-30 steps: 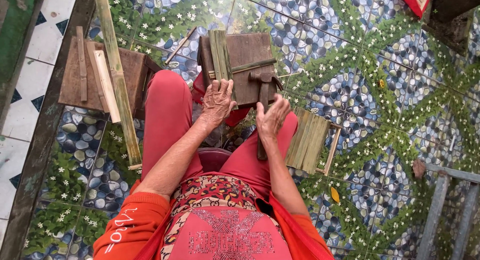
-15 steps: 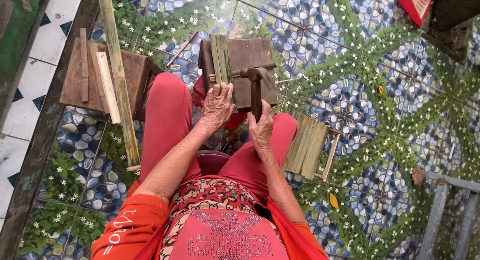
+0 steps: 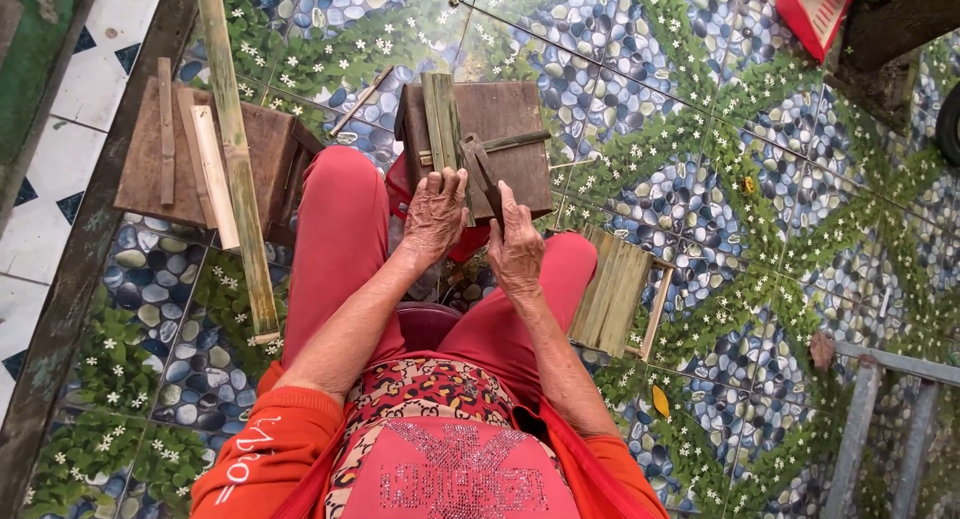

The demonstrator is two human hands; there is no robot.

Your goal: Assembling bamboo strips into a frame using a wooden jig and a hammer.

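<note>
I am gripping a dark blade [image 3: 483, 176] in my closed right hand [image 3: 517, 247]; left hand [image 3: 435, 214] is pressing bamboo strips [image 3: 441, 122] on the wooden block [image 3: 515, 129]; cut slats [image 3: 610, 294] are lying beside, long pole [image 3: 236, 149] uncut.

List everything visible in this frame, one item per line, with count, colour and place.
wooden block: 1, dark brown, on the floor ahead of the knees
bamboo slats: a few, green, lying on that block
knife: 1, dark, over the block, at the right hand
wooden stool: 1, brown, at left, strips on top
bamboo pole: 1, green-yellow, lying across the stool
slat bundle: 1, pale green, right of the right leg
red dustpan: 1, top right
left hand: on the slats
right hand: gripping the knife
</note>
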